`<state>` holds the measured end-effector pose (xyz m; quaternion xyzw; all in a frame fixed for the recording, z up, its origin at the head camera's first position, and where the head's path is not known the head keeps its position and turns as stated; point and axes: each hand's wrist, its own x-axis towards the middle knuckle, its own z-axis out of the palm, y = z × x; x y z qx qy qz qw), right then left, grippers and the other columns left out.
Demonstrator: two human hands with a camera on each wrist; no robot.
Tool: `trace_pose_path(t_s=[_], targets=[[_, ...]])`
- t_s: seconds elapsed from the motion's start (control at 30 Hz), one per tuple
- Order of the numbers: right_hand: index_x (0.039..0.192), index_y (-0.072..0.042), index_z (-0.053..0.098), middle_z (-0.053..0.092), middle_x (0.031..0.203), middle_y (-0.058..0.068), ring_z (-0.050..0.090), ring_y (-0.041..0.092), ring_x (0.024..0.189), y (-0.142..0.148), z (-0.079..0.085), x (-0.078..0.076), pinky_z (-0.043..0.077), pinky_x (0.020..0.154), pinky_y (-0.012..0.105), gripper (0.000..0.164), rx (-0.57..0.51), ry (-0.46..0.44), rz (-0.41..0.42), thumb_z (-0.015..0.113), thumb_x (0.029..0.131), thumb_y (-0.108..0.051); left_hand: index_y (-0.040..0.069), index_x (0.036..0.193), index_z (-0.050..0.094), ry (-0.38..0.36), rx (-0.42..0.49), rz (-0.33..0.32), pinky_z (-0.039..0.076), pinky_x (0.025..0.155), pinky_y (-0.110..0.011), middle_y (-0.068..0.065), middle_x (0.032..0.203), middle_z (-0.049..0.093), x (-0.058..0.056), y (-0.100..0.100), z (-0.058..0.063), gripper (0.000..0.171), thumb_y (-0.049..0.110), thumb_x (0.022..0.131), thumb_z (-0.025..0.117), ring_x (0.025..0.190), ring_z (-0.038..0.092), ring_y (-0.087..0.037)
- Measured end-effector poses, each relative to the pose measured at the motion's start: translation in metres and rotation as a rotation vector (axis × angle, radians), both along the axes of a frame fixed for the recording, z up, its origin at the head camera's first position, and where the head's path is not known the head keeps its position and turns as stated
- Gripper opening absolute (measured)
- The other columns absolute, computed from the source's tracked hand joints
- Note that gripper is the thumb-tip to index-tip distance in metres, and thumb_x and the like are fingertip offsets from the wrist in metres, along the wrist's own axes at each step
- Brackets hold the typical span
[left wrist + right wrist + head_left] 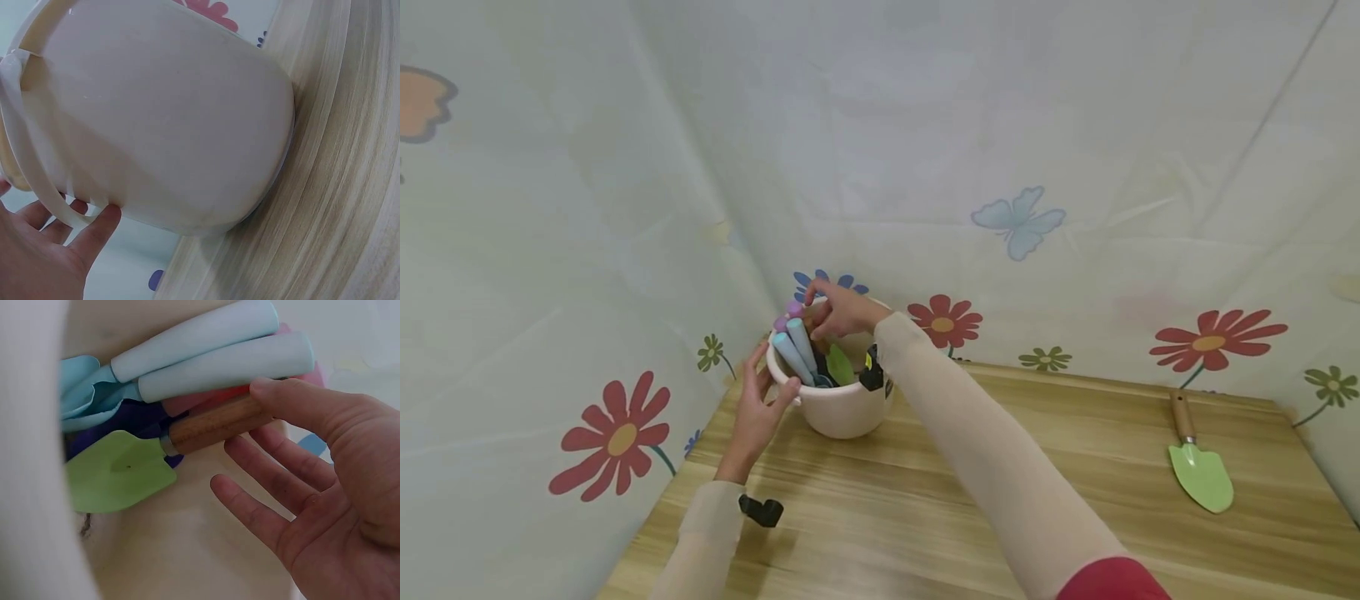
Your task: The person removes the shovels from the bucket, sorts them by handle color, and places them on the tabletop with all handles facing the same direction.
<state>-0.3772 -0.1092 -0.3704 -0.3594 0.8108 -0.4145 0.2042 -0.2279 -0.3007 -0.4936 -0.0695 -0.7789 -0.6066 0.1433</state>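
A white bucket (846, 414) stands at the table's back left corner. My left hand (756, 417) holds its rim at the left side; in the left wrist view the thumb lies against the bucket's outer wall. My right hand (846, 310) reaches over the opening from the right. It pinches the end of the wooden handle (212, 425) of a green trowel (122, 475), whose blade is down inside the bucket. Two tools with light blue handles (200, 340) lean beside it, blades down. Behind them show pink and purple handle ends (794, 308) and a dark blue blade (119, 425).
Another green trowel (1202, 479) with a wooden handle lies on the right part of the wood-grain table (865, 517). A pale cloth (895, 125) printed with flowers and butterflies hangs close behind the bucket and along the left side.
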Motion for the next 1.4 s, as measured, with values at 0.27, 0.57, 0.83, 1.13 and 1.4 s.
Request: trace_pose_path(t_s=[0.27,0.57,0.83,1.13,1.4], targets=[[0.127,-0.015,0.048,0.072,0.108,0.007,0.07,0.029,0.101,-0.004,-0.001,0.002,0.056,0.09,0.038,0.043,0.029,-0.002,-0.012,0.072,0.094,0.001,0.035,0.163,0.016,0.007,-0.004,0.003,0.041,0.105,-0.065,-0.011,0.163,0.034,0.0,0.0,0.0,0.078,0.029,0.103,0.064,0.147,0.035,-0.03],[0.121,-0.017,0.051,0.07,0.115,0.009,0.067,0.025,0.103,-0.003,-0.002,0.0,0.058,0.087,0.04,0.037,0.026,0.027,-0.058,0.07,0.095,0.001,0.036,0.163,0.015,0.001,0.004,0.0,0.039,0.106,-0.065,-0.011,0.163,0.034,-0.001,-0.001,-0.001,0.078,0.027,0.103,0.064,0.147,0.035,-0.03],[0.12,-0.014,0.056,0.068,0.118,0.013,0.065,0.029,0.102,0.0,-0.005,-0.001,0.06,0.084,0.041,0.031,0.018,0.049,-0.09,0.069,0.096,0.0,0.036,0.163,0.017,-0.007,-0.002,0.015,0.038,0.107,-0.067,-0.011,0.163,0.033,0.0,-0.001,0.0,0.078,0.03,0.102,0.065,0.149,0.033,-0.029],[0.12,-0.012,0.059,0.068,0.117,0.01,0.065,0.026,0.102,0.003,-0.007,-0.002,0.06,0.087,0.04,0.029,0.016,0.043,-0.118,0.071,0.096,-0.001,0.034,0.164,0.015,-0.01,-0.004,0.008,0.038,0.108,-0.065,-0.011,0.164,0.032,-0.002,0.0,-0.001,0.078,0.03,0.103,0.064,0.149,0.032,-0.03],[0.119,-0.01,0.058,0.067,0.117,0.013,0.065,0.027,0.102,0.009,-0.006,-0.006,0.059,0.088,0.044,0.029,-0.02,0.001,-0.124,0.07,0.095,0.001,0.031,0.164,0.014,-0.006,-0.019,0.009,0.042,0.107,-0.058,-0.011,0.164,0.033,-0.004,0.002,0.002,0.079,0.031,0.103,0.064,0.149,0.034,-0.03]])
